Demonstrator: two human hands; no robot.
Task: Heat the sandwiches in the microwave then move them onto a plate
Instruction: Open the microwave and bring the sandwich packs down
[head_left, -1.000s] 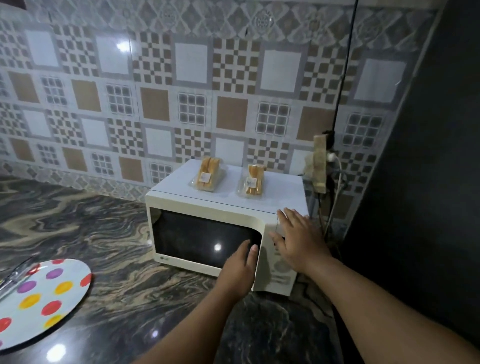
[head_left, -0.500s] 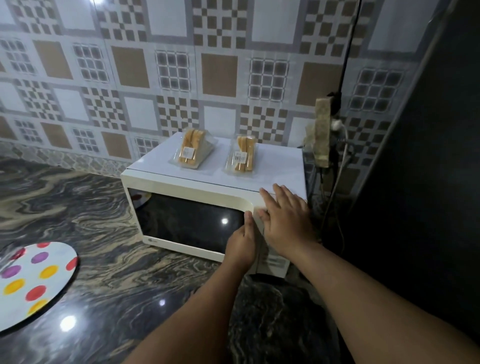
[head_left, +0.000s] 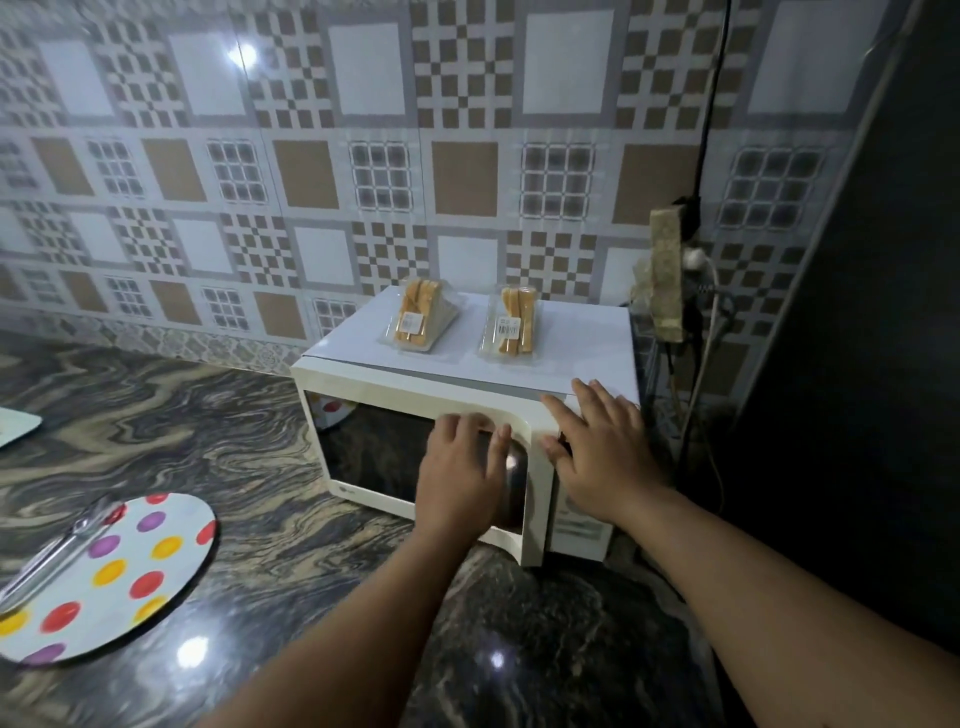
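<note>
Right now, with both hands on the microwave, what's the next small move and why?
Probably pull the door open with the left hand, whose fingers curl over its right edge, while the right hand lies flat bracing the microwave. Both packaged sandwiches sit unheated on top and need to go inside.

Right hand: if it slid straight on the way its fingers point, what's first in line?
The right hand lies flat on the microwave at its right front corner, fingers pointing up and back. Sliding on, it crosses bare top; the right sandwich pack probably sits just left of its line.
</note>
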